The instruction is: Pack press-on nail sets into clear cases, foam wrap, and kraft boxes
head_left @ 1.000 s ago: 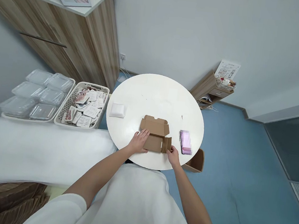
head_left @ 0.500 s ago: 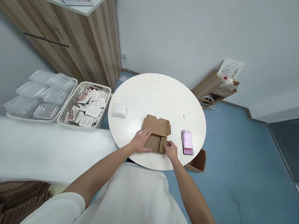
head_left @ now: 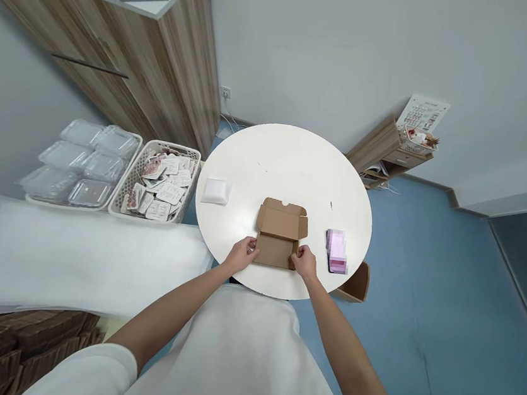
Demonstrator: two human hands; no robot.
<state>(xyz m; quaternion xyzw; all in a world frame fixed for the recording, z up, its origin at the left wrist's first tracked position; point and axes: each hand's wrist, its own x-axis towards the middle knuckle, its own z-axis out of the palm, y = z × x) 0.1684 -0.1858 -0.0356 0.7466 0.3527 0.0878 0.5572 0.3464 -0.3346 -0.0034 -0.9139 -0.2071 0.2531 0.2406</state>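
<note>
Cardboard box [head_left: 276, 251], matte, rectangular; fingers [head_left: 304, 251] at both ends

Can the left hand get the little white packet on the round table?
Probably yes: the white packet lies near the left hand, on the same table, with nothing standing between them. But that hand touches the left side of the box, so it would have to let go first.

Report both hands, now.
Left hand: curled at left side of the cardboard box; grip cannot be told.
Right hand: closed, pinching the cardboard box's right side.
</note>
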